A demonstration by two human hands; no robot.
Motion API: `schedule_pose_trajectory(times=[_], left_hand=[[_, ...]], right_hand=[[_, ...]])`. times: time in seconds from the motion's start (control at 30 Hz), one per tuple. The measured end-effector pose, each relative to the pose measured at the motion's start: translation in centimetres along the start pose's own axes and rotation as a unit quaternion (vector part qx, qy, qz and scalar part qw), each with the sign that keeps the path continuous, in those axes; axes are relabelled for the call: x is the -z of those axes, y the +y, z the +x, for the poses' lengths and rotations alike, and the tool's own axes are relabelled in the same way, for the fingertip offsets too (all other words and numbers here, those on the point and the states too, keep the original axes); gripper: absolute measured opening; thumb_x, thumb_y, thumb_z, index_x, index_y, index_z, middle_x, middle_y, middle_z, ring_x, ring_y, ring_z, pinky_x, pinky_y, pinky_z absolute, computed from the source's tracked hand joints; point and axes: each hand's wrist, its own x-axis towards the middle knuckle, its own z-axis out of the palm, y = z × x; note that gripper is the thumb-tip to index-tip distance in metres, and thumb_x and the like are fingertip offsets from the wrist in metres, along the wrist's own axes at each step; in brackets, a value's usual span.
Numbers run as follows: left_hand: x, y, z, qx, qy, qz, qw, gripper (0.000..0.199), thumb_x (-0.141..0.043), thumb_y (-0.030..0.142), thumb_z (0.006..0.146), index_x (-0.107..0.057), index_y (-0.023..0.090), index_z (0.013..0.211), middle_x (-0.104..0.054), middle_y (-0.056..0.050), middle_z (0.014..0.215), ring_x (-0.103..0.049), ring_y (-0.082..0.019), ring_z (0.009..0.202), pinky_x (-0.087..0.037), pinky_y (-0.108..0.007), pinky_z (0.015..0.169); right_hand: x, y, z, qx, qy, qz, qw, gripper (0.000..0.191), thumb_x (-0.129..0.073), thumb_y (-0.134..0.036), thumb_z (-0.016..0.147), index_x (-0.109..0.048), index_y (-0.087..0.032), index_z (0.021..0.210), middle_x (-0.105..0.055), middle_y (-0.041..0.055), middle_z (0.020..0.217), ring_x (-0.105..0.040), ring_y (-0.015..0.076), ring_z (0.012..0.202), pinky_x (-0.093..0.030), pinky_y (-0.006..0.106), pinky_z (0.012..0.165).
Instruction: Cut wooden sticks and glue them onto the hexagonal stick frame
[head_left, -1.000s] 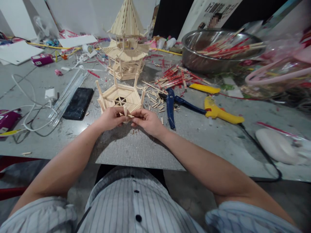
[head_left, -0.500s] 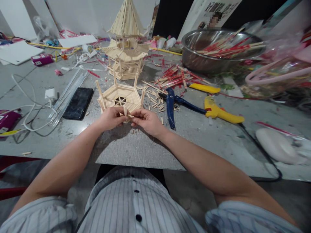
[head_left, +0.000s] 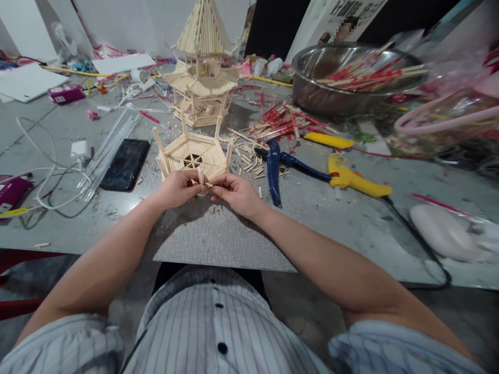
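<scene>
Fingers of the left hand (head_left: 180, 188) and right hand (head_left: 234, 193) pinch together at the near edge of the pale wooden-stick hexagonal frame (head_left: 193, 150). Behind it stands a tiered wooden-stick pagoda (head_left: 202, 72); blue-handled cutters (head_left: 273, 174) lie right, a black phone (head_left: 125, 164) left. Bare grey tabletop (head_left: 218, 241) stretches to the near edge.

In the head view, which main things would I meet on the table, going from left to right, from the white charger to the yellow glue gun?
White charger → phone → hexagonal model → blue cutter → glue gun
</scene>
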Motion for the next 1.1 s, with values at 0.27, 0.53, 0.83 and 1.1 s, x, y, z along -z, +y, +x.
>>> schedule_pose_trajectory(times=[0.27,0.53,0.83,1.1], left_hand=[[0.0,0.4,0.0,0.005,0.005,0.001,1.000,0.010,-0.060,0.020,0.078,-0.066,0.013,0.079,-0.058,0.003,0.057,-0.051,-0.004,0.044,-0.041,-0.015,0.045],[-0.2,-0.4,0.1,0.003,0.016,-0.032,0.999,0.010,-0.063,0.018,0.073,-0.062,0.013,0.081,-0.057,0.003,0.059,-0.050,-0.004,0.046,-0.041,-0.015,0.044],[-0.2,-1.2,0.4,-0.012,0.006,-0.066,0.998,0.012,-0.063,0.015,0.071,-0.054,0.014,0.079,-0.053,0.005,0.061,-0.050,-0.003,0.045,-0.040,-0.013,0.042],[-0.1,-0.8,0.4,0.018,-0.008,-0.058,0.998,0.008,-0.059,0.010,0.073,-0.054,0.015,0.077,-0.054,0.005,0.059,-0.052,-0.005,0.046,-0.046,-0.015,0.045]], right_hand=[[-0.1,0.1,-0.3,0.027,0.012,-0.070,0.997,0.020,-0.069,-0.035,0.072,-0.065,-0.019,0.082,-0.068,0.0010,0.077,-0.060,0.0102,0.063,-0.055,0.029,0.063],[0.2,0.3,-0.4,0.065,0.018,-0.162,0.985,0.015,-0.060,-0.031,0.078,-0.065,-0.019,0.086,-0.068,0.0019,0.077,-0.060,0.0125,0.063,-0.052,0.030,0.064],[0.9,-1.6,-0.9,0.115,-0.003,-0.274,0.955,0.014,-0.055,-0.027,0.078,-0.065,-0.017,0.081,-0.068,0.0030,0.074,-0.057,0.0123,0.063,-0.045,0.028,0.063],[2.1,-2.5,-0.9,0.089,-0.046,-0.380,0.920,0.009,-0.055,-0.022,0.073,-0.062,-0.018,0.069,-0.061,0.0001,0.063,-0.049,0.0106,0.055,-0.038,0.026,0.058]])
